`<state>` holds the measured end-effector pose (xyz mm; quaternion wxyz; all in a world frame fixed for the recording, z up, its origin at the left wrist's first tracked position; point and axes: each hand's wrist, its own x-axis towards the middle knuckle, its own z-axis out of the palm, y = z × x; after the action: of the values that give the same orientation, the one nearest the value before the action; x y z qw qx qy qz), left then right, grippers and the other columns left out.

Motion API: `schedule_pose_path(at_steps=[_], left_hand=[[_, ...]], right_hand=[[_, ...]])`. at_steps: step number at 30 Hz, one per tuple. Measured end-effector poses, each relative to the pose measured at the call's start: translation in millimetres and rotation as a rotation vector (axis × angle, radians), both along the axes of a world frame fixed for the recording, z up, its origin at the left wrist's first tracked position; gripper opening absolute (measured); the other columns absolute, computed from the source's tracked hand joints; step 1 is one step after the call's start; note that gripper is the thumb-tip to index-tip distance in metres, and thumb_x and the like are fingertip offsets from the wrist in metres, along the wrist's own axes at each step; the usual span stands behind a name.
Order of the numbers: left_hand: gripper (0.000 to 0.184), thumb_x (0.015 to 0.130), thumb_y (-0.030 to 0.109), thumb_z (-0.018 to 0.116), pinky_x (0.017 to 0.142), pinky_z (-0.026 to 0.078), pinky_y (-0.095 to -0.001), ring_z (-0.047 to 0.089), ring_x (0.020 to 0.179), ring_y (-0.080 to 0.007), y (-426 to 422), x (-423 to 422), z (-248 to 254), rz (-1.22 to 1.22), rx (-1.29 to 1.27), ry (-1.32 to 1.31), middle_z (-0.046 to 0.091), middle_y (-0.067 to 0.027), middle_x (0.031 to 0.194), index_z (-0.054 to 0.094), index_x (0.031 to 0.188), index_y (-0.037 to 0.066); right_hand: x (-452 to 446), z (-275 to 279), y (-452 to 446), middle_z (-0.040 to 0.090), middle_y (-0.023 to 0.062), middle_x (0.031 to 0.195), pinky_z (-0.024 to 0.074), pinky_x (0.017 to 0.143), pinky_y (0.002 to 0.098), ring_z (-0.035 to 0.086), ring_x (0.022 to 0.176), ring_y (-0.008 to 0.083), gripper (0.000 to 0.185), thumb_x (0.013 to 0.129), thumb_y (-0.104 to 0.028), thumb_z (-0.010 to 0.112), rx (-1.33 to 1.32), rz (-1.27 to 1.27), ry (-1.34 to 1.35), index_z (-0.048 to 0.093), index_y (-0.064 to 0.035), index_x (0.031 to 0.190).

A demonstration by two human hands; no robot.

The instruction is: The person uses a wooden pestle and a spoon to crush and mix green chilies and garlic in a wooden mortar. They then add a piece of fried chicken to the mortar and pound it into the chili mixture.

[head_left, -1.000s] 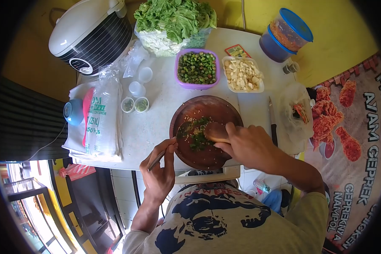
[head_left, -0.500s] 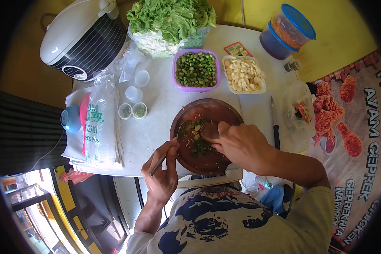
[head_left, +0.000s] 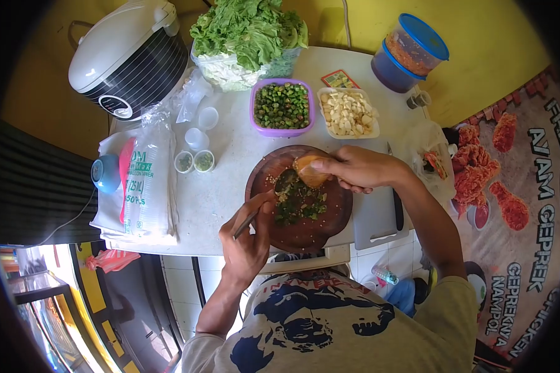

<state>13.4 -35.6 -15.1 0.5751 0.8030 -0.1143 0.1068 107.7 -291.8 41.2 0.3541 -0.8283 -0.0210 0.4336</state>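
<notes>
A round dark-red mortar (head_left: pixel 298 233) sits near the table's front edge, with chopped green and pale bits (head_left: pixel 302 208) inside. My left hand (head_left: pixel 247 239) grips a metal spoon (head_left: pixel 245 225), its bowl reaching into the mortar from the left. Closed round the handle of a wooden pestle (head_left: pixel 311 171), my right hand (head_left: pixel 361 168) is over the mortar's upper right. The pestle's head is tilted beside the spoon's bowl. Beyond the mortar stand a purple tub of cut green chilies (head_left: pixel 283 107) and a white tray of peeled garlic (head_left: pixel 348 113).
A rice cooker (head_left: pixel 130 62), packed plastic cups (head_left: pixel 149 180) and small cups (head_left: pixel 197 139) stand left. Lettuce (head_left: pixel 249 37) is at the back; stacked blue-lidded tubs (head_left: pixel 409 53) are back right. A knife (head_left: pixel 397 208) lies on a cutting board (head_left: pixel 376 217) at right.
My right hand has raised the pestle and moved it toward the mortar's far side, tilting its head up. My left hand with the spoon has shifted slightly right, further over the mortar.
</notes>
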Motion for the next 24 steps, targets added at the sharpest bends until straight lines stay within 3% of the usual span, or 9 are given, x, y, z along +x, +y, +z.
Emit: schedule_pose_path(at_steps=[1, 3, 4, 6, 7, 10, 14, 16, 24], left_hand=[[0.018, 0.101, 0.005, 0.062, 0.074, 0.058, -0.0304, 0.075, 0.087, -0.0209, 2, -2, 1, -0.002, -0.002, 0.000, 0.076, -0.0176, 0.093, 0.067, 0.116, -0.003], [0.018, 0.102, 0.005, 0.061, 0.079, 0.058, -0.0307, 0.075, 0.090, -0.0207, 9, -4, 4, 0.065, -0.035, 0.058, 0.076, -0.0177, 0.095, 0.067, 0.116, -0.004], [0.018, 0.102, 0.005, 0.061, 0.079, 0.058, -0.0307, 0.075, 0.090, -0.0207, 13, -4, 3, 0.065, -0.038, 0.057, 0.076, -0.0177, 0.095, 0.067, 0.116, -0.004], [0.017, 0.103, 0.004, 0.059, 0.083, 0.058, -0.0311, 0.075, 0.093, -0.0208, 18, -7, -1, 0.120, -0.051, 0.084, 0.076, -0.0177, 0.096, 0.067, 0.115, -0.005], [0.017, 0.103, 0.004, 0.059, 0.083, 0.058, -0.0309, 0.075, 0.093, -0.0207, 20, -7, -3, 0.131, -0.055, 0.083, 0.076, -0.0175, 0.096, 0.068, 0.114, -0.005], [0.017, 0.103, 0.005, 0.059, 0.083, 0.058, -0.0310, 0.075, 0.094, -0.0209, 23, -6, -2, 0.135, -0.046, 0.087, 0.076, -0.0178, 0.096, 0.068, 0.114, -0.005], [0.017, 0.102, 0.004, 0.060, 0.083, 0.058, -0.0310, 0.075, 0.093, -0.0211, 24, -2, 2, 0.128, -0.013, 0.100, 0.076, -0.0177, 0.096, 0.068, 0.115, -0.005], [0.017, 0.102, 0.004, 0.060, 0.082, 0.058, -0.0310, 0.075, 0.093, -0.0214, 26, -1, -1, 0.124, -0.049, 0.114, 0.076, -0.0181, 0.096, 0.068, 0.114, -0.004], [0.016, 0.102, 0.005, 0.061, 0.080, 0.058, -0.0311, 0.075, 0.092, -0.0219, 22, -2, 1, 0.093, 0.028, 0.052, 0.076, -0.0188, 0.094, 0.067, 0.114, -0.005]], right_hand=[[0, -2, 4, 0.057, 0.0052, 0.059, 0.0470, 0.044, 0.0318, 0.057, 0.047, 0.0154, 0.070, 0.100, -0.064, 0.049, -0.002, -0.002, 0.000, 0.064, 0.0035, 0.090], [-3, -10, 14, 0.063, 0.0143, 0.062, 0.0522, 0.050, 0.0411, 0.064, 0.051, 0.0284, 0.066, 0.101, -0.058, 0.052, -0.145, 0.168, -0.335, 0.063, 0.0064, 0.094], [-11, -9, 21, 0.063, 0.0143, 0.062, 0.0522, 0.050, 0.0411, 0.064, 0.051, 0.0284, 0.066, 0.101, -0.058, 0.052, -0.147, 0.168, -0.337, 0.063, 0.0064, 0.094], [-38, -3, 40, 0.068, 0.0235, 0.072, 0.0555, 0.060, 0.0495, 0.070, 0.068, 0.0411, 0.058, 0.099, -0.050, 0.057, -0.336, 0.217, -0.651, 0.063, 0.0057, 0.087], [-46, 6, 49, 0.068, 0.0217, 0.072, 0.0565, 0.060, 0.0475, 0.071, 0.069, 0.0388, 0.049, 0.098, -0.044, 0.061, -0.374, 0.232, -0.642, 0.062, 0.0047, 0.090], [-50, 0, 58, 0.066, 0.0216, 0.066, 0.0564, 0.056, 0.0450, 0.070, 0.062, 0.0392, 0.052, 0.099, -0.043, 0.060, -0.379, 0.240, -0.740, 0.059, 0.0088, 0.098], [-54, -3, 62, 0.065, 0.0187, 0.064, 0.0559, 0.054, 0.0431, 0.070, 0.061, 0.0371, 0.049, 0.098, -0.043, 0.062, -0.406, 0.268, -0.877, 0.058, 0.0062, 0.096], [-55, 1, 54, 0.066, 0.0181, 0.065, 0.0558, 0.054, 0.0432, 0.069, 0.060, 0.0368, 0.048, 0.098, -0.043, 0.063, -0.418, 0.285, -0.720, 0.057, 0.0049, 0.096], [-46, -1, 45, 0.066, 0.0196, 0.067, 0.0555, 0.058, 0.0462, 0.070, 0.065, 0.0379, 0.053, 0.096, -0.048, 0.063, -0.389, 0.303, -0.706, 0.059, 0.0051, 0.096]])
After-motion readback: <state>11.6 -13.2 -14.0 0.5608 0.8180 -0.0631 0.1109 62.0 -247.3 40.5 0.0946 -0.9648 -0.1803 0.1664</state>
